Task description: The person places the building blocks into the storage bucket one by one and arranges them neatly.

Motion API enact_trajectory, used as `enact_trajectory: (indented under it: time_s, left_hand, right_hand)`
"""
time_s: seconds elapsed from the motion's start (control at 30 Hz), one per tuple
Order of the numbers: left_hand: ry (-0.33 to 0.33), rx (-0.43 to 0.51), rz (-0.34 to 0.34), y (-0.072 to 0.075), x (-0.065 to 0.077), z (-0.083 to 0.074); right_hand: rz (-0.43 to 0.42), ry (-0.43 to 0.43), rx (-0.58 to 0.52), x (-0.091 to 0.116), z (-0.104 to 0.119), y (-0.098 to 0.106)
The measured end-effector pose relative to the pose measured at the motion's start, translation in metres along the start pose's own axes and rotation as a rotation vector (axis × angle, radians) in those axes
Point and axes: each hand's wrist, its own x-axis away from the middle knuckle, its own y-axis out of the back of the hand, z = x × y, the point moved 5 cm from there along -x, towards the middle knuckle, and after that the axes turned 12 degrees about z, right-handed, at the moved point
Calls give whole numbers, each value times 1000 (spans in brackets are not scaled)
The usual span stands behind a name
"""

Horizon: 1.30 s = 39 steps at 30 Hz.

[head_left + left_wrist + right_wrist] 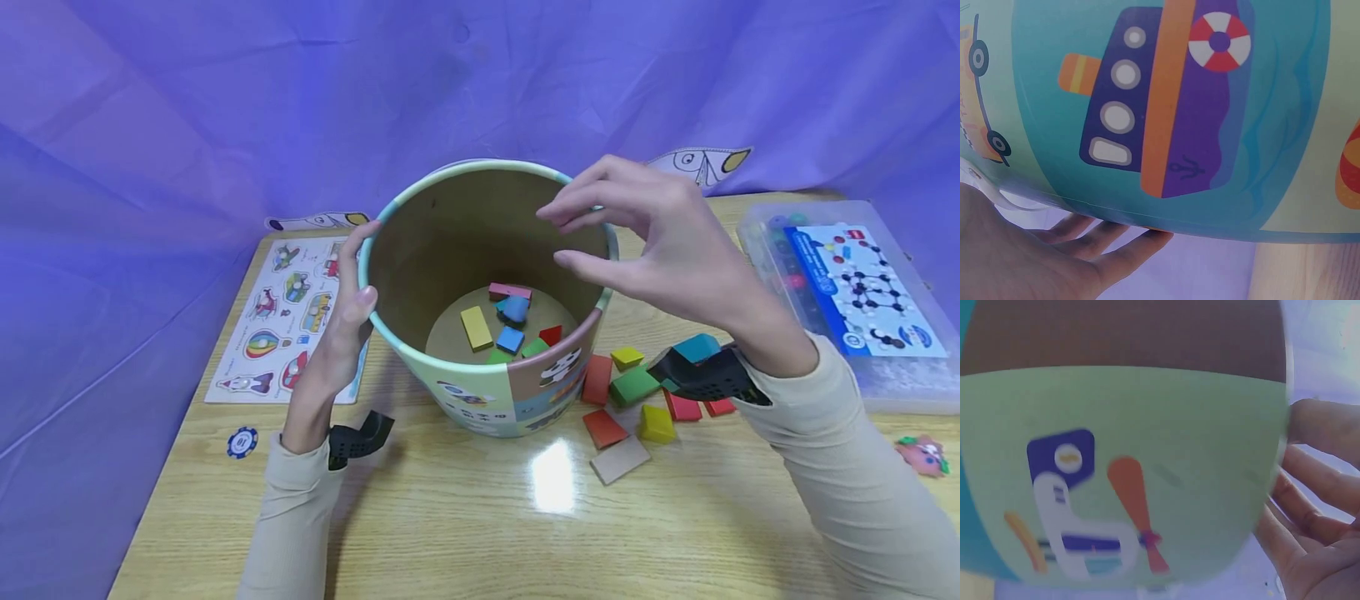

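Note:
A tall round bucket [472, 400] with cartoon pictures stands tipped toward me. My left hand [341, 333] grips its left rim, thumb at the edge and fingers along the outside; the left wrist view shows its fingers [1113, 240] against the rim beside a printed ship. Over the right rim, my right hand [660, 242] is held with thumb and fingers apart and nothing between them. On the bucket's floor lie several wooden blocks, among them a yellow block [476, 328], a pink block [510, 292], a blue square block [511, 339] and a blurred blue rounded block [514, 309].
Right of the bucket lie loose blocks, including a green block [634, 386] and a plain wooden block [620, 460]. A picture puzzle board [247, 342] and a poker chip [242, 442] are at left. A clear plastic case [870, 383] and a pink toy [922, 456] sit at right.

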Motion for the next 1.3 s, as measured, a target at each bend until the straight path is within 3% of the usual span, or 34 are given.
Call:
enact_trajectory:
  time_s: [0.2, 0.33, 0.43, 0.67, 0.8, 1.03, 1.3]
  left_hand:
    - [-7, 1, -2, 1, 0, -1]
    - [-11, 1, 0, 1, 1, 0]
    - [-14, 0, 1, 2, 1, 0]
    - [-14, 6, 5, 2, 1, -1]
    - [-12, 6, 5, 2, 0, -1]
    - [-16, 5, -3, 3, 1, -1]
    - [-16, 11, 6, 2, 0, -1]
  right_hand:
    - [-39, 3, -53, 21, -2, 16]
    - [-60, -64, -101, 43, -18, 23]
    - [-53, -141, -62, 66, -41, 22]
    - [55, -370, 78, 131, -112, 7]
    - [139, -431, 188, 159, -137, -1]
    - [227, -447, 248, 176, -159, -12]
    - [182, -502, 263, 182, -170, -19]
